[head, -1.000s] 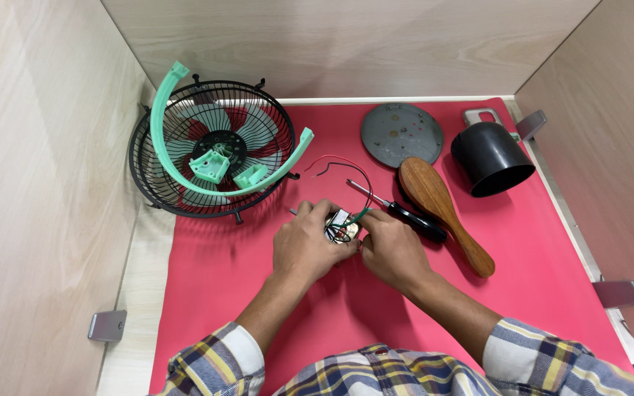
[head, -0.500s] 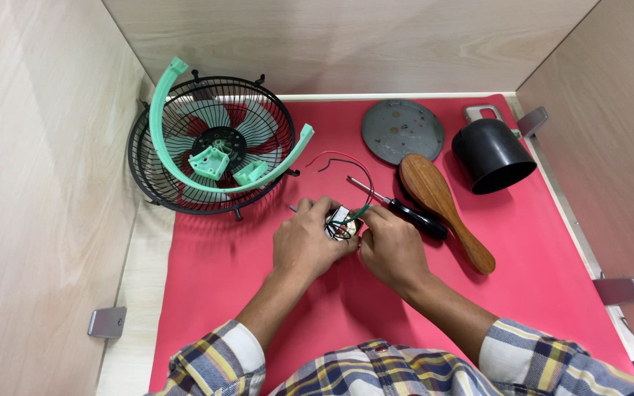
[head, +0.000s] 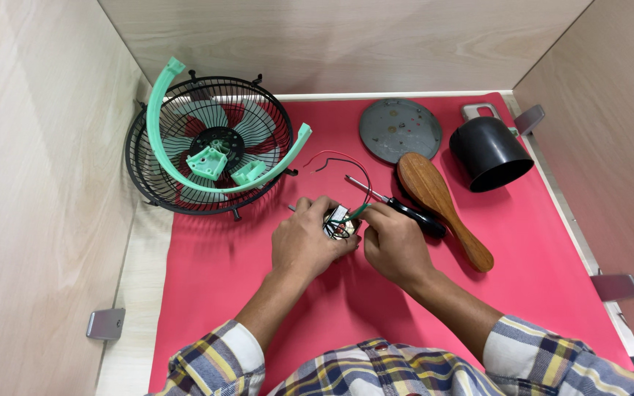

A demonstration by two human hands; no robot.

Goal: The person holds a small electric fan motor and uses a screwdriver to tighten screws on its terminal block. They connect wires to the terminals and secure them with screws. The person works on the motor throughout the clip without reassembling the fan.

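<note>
A small metal fan motor (head: 340, 222) with red and black wires (head: 332, 160) sits between both hands on the red mat (head: 229, 257). My left hand (head: 304, 244) grips the motor from the left. My right hand (head: 393, 243) pinches it and its green wire from the right. Just behind my right hand lies a black-handled screwdriver (head: 405, 208), its tip pointing up-left.
A black wire fan cage (head: 210, 147) with a mint-green bracket (head: 207, 161) and blades stands at the back left. A grey round plate (head: 400, 130), a wooden brush (head: 442, 205) and a black cup-shaped housing (head: 489, 152) lie at the back right. Wooden walls enclose the space.
Both hands stay on the motor with only small finger shifts. Nothing else has moved.
</note>
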